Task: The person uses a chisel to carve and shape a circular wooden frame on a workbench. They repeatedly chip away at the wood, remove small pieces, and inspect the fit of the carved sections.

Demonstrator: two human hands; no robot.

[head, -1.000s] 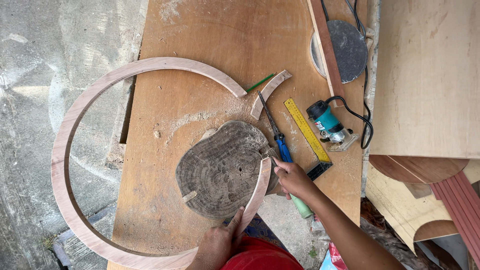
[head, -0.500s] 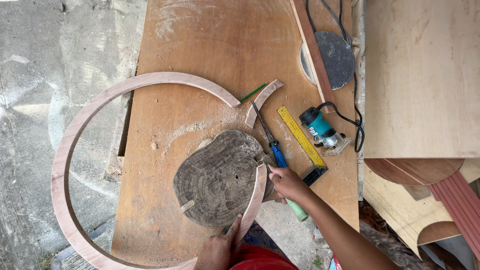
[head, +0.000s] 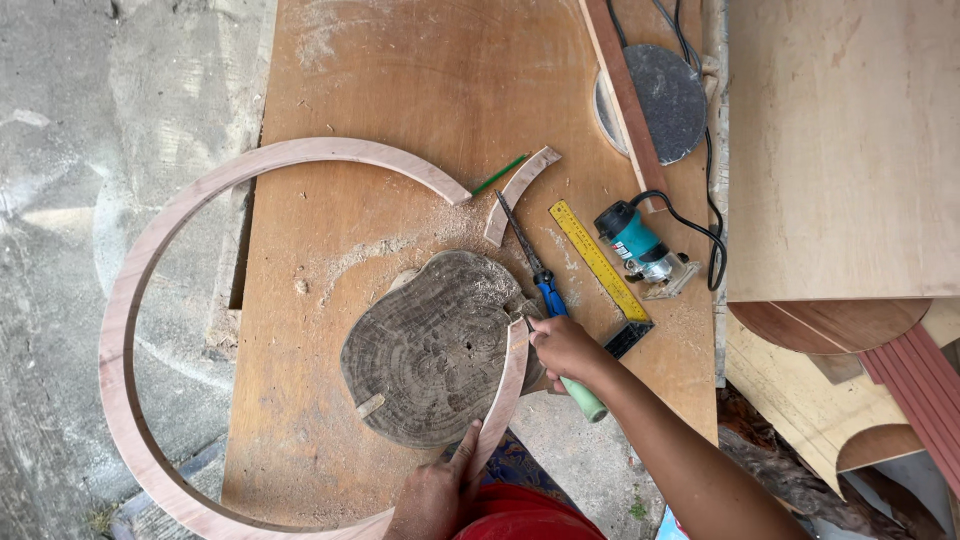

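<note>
On the board (head: 400, 80), a router (head: 640, 245), ruler (head: 598, 260) and pliers (head: 535, 265) lie at two o'clock of the slab (head: 430, 350), where the pale ring (head: 130, 300) ends, left hand (head: 435, 495) pressing it, right hand (head: 565, 348) gripping a green-handled tool (head: 583, 398).

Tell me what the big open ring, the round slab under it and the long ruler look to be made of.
Ring: pale pinkish wood, apparently unfinished; matte, with sawdust nearby. Round slab: a weathered grey-brown cross-cut of a trunk, going by its concentric growth rings and rough edge. Ruler: yellow with dark markings, probably painted metal, though plastic cannot be ruled out.
</note>
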